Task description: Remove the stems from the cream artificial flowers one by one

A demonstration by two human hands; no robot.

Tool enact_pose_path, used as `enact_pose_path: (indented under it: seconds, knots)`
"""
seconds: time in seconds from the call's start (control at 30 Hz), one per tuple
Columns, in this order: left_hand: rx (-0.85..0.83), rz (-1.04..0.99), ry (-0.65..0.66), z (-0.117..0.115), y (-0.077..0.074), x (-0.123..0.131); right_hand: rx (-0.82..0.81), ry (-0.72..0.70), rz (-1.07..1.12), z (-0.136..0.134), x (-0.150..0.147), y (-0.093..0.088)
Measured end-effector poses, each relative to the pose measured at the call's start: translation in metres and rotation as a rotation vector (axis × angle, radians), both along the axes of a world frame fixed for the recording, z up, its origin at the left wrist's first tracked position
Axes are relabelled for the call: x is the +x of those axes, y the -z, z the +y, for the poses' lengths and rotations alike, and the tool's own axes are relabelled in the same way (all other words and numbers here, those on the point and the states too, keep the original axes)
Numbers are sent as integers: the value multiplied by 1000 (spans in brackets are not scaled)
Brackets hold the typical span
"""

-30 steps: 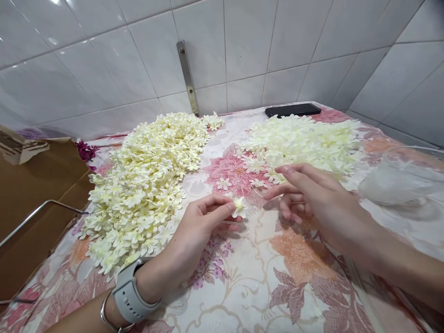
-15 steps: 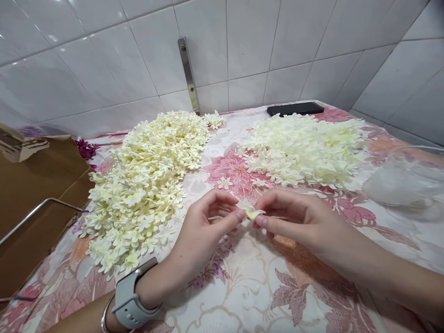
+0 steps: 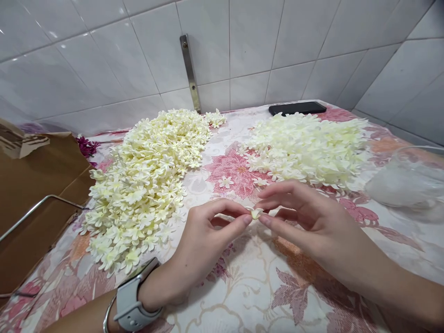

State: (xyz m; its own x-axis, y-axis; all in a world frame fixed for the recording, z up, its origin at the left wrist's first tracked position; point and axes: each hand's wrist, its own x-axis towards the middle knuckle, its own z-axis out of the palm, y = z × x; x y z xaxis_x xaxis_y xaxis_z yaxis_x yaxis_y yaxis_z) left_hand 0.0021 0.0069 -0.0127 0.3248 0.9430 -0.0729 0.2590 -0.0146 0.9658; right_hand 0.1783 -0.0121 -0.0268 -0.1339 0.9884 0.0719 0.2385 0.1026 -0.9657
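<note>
A small cream-white artificial flower point(image 3: 255, 213) is between my two hands, just above the cloth. My left hand point(image 3: 210, 240) pinches its left side between thumb and index finger; a watch point(image 3: 133, 296) sits on that wrist. On the other side, my right hand point(image 3: 315, 222) has its thumb tip on the flower, with its fingers curved above and behind. Beyond my hands, two loose white flowers point(image 3: 226, 181) lie on the cloth. A large heap of yellowish-white flowers point(image 3: 149, 180) spreads to the left, and a paler heap point(image 3: 305, 148) lies to the right.
A floral tablecloth point(image 3: 239, 300) covers the table against a tiled wall. A black phone point(image 3: 297, 108) lies at the back. To the right is a clear plastic bag point(image 3: 405, 180); to the left stand a cardboard box point(image 3: 41, 185) and a bent metal rod point(image 3: 27, 217).
The flower has turned more upright between my fingers. My right hand's index finger has lifted, and its thumb has come in closer to my left fingertips.
</note>
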Motion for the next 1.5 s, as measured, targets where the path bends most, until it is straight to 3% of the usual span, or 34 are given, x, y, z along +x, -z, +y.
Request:
enact_pose_path:
  seconds: [0.2, 0.5, 0.93, 1.07, 1.27, 1.5]
  knots:
    - [-59, -55, 16, -3, 2, 0, -198, -4, 181, 2, -2, -4]
    - [-150, -69, 23, 2, -2, 1, -269, -70, 199, 5, 0, -5]
    - [83, 67, 51, 3, -3, -4, -235, -93, 202, 8, 1, -6]
    - [-72, -102, 44, 4, -3, -3, -157, -90, 111, 7, 1, -2]
    - [-354, -334, 51, 6, 1, -1, -150, -225, 61, 9, 1, 0]
    - [-333, -270, 59, 7, 0, -1, -60, -197, 28, 8, 1, 0]
